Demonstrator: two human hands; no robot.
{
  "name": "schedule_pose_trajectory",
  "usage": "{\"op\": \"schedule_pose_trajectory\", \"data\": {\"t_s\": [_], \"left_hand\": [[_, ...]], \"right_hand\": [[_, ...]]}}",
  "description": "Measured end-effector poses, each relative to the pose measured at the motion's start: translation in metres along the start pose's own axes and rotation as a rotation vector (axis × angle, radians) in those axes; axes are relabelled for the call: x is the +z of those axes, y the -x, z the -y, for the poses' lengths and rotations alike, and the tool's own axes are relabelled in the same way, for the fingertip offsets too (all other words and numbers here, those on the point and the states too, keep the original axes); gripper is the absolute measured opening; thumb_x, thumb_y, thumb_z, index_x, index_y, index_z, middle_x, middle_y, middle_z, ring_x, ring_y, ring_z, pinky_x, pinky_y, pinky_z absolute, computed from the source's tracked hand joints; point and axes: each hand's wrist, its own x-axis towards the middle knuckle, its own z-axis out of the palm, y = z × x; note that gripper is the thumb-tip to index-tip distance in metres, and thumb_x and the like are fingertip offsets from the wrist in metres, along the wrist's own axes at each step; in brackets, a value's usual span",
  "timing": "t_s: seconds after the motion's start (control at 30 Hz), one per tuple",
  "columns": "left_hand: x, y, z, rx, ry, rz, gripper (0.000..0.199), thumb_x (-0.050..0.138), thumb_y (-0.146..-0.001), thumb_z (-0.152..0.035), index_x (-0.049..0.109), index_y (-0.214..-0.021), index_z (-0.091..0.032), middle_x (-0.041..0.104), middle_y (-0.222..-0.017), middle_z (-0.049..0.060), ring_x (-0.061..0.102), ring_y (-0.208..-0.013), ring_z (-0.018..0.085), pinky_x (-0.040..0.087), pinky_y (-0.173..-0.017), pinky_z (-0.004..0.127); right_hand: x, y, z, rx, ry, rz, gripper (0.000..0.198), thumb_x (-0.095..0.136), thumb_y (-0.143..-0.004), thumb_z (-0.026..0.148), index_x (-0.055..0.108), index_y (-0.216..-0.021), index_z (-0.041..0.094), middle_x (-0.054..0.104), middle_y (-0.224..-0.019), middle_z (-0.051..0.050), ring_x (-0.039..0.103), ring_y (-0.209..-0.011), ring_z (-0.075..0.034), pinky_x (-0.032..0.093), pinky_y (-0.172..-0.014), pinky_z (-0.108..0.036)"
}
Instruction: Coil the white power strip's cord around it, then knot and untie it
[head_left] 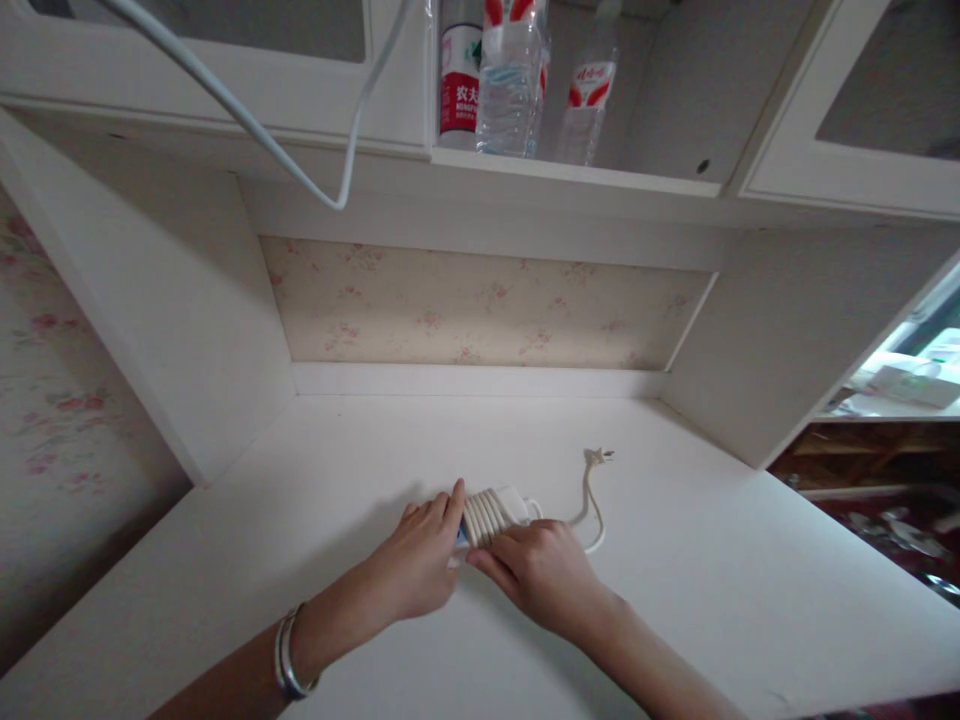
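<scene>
Grip closed, left hand and right hand clasp the power strip; slack cord toward two o'clock could loosen the coils.

The bare left hand clasps the left end of the cream-white wound cable bundle, one finger extended along it, while the bare right hand curls around its near right side, thumb pointing left.

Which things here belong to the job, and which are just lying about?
In the job:
white block, held by left hand and right hand
cord wound around it
plug

Lying about:
bottles on the shelf
pale cable or tube overhead
</scene>
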Motion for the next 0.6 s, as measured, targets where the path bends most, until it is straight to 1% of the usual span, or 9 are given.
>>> {"op": "schedule_pose_trajectory", "data": {"t_s": [0.03, 0.1, 0.2, 0.3, 0.43, 0.5, 0.6], "left_hand": [[0.000, 0.000, 0.002, 0.026, 0.037, -0.001, 0.076, 0.051, -0.069, -0.013, 0.024, -0.140, -0.013, 0.048, -0.130, 0.014, 0.048, -0.117, 0.023, 0.038, -0.098, 0.036], [-0.001, 0.000, 0.004, 0.036, 0.057, -0.044, 0.068, 0.053, -0.071, -0.017, 0.034, -0.136, -0.016, 0.048, -0.133, 0.011, 0.048, -0.119, 0.022, 0.039, -0.099, 0.034], [-0.005, -0.002, 0.000, -0.015, -0.038, -0.113, 0.062, 0.054, -0.074, -0.021, 0.039, -0.134, -0.016, 0.053, -0.128, 0.011, 0.054, -0.110, 0.024, 0.044, -0.093, 0.037], [-0.006, -0.003, -0.009, -0.001, -0.130, -0.094, 0.060, 0.053, -0.074, -0.020, 0.040, -0.133, -0.016, 0.059, -0.118, 0.010, 0.059, -0.097, 0.023, 0.048, -0.084, 0.037], [0.000, -0.001, -0.019, 0.052, -0.136, -0.049, 0.053, 0.051, -0.077, -0.017, 0.044, -0.129, -0.016, 0.061, -0.112, 0.010, 0.058, -0.097, 0.021, 0.045, -0.086, 0.033], [0.003, 0.000, -0.023, 0.047, -0.117, -0.034, 0.048, 0.052, -0.076, -0.018, 0.048, -0.123, -0.017, 0.061, -0.108, 0.009, 0.058, -0.095, 0.021, 0.045, -0.086, 0.034], [0.004, 0.004, -0.031, 0.109, -0.103, 0.017, 0.039, 0.057, -0.072, -0.020, 0.054, -0.111, -0.018, 0.062, -0.103, 0.008, 0.059, -0.091, 0.023, 0.046, -0.084, 0.037]], "right_hand": [[-0.001, 0.000, -0.002, -0.012, 0.003, -0.018, 0.039, 0.041, -0.093, 0.043, 0.061, -0.068, 0.021, 0.065, -0.061, 0.000, 0.055, -0.052, -0.011, 0.022, -0.053, -0.027], [-0.003, 0.000, -0.004, -0.025, 0.013, -0.067, 0.040, 0.041, -0.094, 0.042, 0.060, -0.066, 0.020, 0.064, -0.059, 0.000, 0.054, -0.052, -0.011, 0.023, -0.054, -0.027], [-0.003, -0.002, -0.004, -0.057, 0.035, -0.146, 0.038, 0.042, -0.094, 0.037, 0.059, -0.065, 0.019, 0.062, -0.057, 0.000, 0.052, -0.052, -0.011, 0.023, -0.055, -0.028], [-0.003, -0.005, 0.000, -0.141, 0.067, -0.180, 0.037, 0.042, -0.093, 0.030, 0.058, -0.062, 0.018, 0.060, -0.054, -0.001, 0.049, -0.049, -0.010, 0.023, -0.055, -0.030], [-0.008, -0.011, 0.003, -0.291, 0.094, -0.209, 0.037, 0.040, -0.090, 0.024, 0.057, -0.058, 0.017, 0.058, -0.050, -0.002, 0.047, -0.047, -0.011, 0.024, -0.056, -0.030], [-0.014, -0.017, -0.001, -0.296, 0.088, -0.228, 0.037, 0.040, -0.089, 0.024, 0.057, -0.057, 0.017, 0.056, -0.048, -0.002, 0.045, -0.045, -0.011, 0.024, -0.056, -0.030], [-0.022, -0.031, -0.015, -0.197, 0.030, -0.223, 0.041, 0.039, -0.089, 0.026, 0.057, -0.053, 0.017, 0.054, -0.045, -0.001, 0.042, -0.043, -0.010, 0.025, -0.058, -0.029]]}}
